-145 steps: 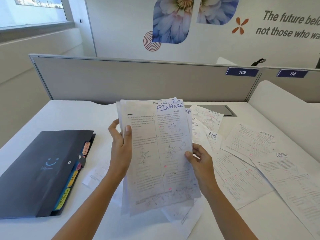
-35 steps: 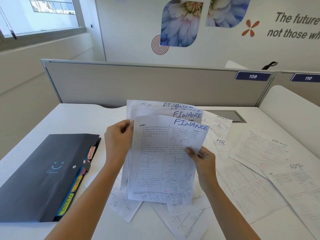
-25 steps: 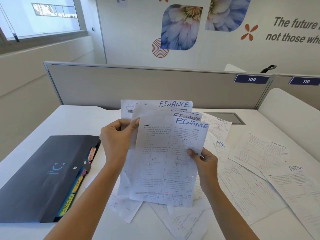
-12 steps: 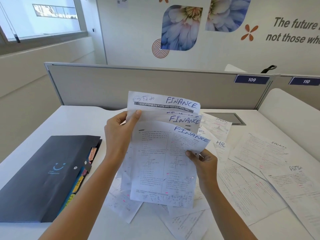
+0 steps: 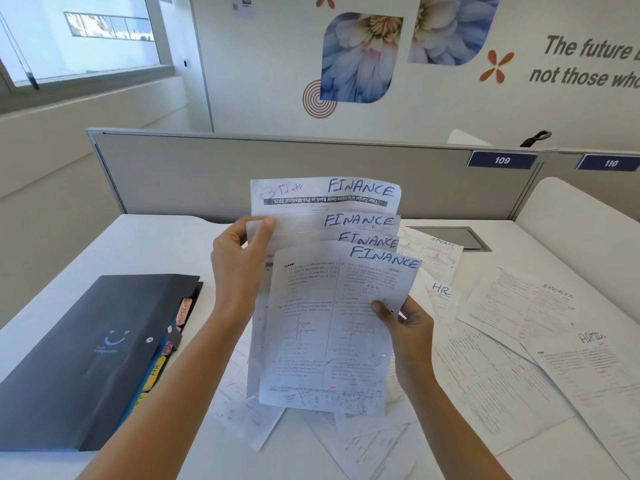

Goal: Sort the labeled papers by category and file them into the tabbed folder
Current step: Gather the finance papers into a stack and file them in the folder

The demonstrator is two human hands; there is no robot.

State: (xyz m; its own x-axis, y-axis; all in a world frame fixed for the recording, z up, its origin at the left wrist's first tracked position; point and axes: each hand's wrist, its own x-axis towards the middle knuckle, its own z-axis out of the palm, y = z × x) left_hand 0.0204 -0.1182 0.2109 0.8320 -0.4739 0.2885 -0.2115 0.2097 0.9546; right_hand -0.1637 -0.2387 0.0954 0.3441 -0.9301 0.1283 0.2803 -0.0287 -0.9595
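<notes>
**Head view: four FINANCE sheets fanned between both hands**

Head camera looks down on a fan of papers point(image 5: 325, 323) held upright above the tabletop point(image 5: 156, 251). Four sheets are staggered so that each shows "FINANCE" handwritten in blue at its top right corner. The rearmost sheet stands highest and the front sheet lowest.

The left hand point(image 5: 239, 268) is at the fan's upper left edge. Its thumb is pressed on the face of the rear sheets and its fingers are curled behind them, so it pinches them. The right hand point(image 5: 408, 327) is at the fan's right edge, lower down. Its thumb lies on the front sheet and its fingers are tucked behind, clamped on the paper.

Directly below the fan, more printed sheets point(image 5: 249, 420) lie flat and overlapping on the tabletop. To the right of the fan lie a sheet marked HR point(image 5: 441, 296), then one marked SPORTS point(image 5: 530, 306), and farther right one marked ADMIN point(image 5: 595, 368). A second SPORTS sheet point(image 5: 440, 254) lies just behind the fan's right corner.

Well to the left of the fan, apart from both hands, the dark tabbed folder point(image 5: 86, 358) lies closed on the tabletop. Coloured tabs stick out along the side facing the fan, among them an orange tab point(image 5: 183, 311) and a yellow tab reading HR point(image 5: 156, 370).

Behind the fan stands a grey partition point(image 5: 277, 174) carrying number plates 109 point(image 5: 502, 160) and 110 point(image 5: 611, 163).
</notes>
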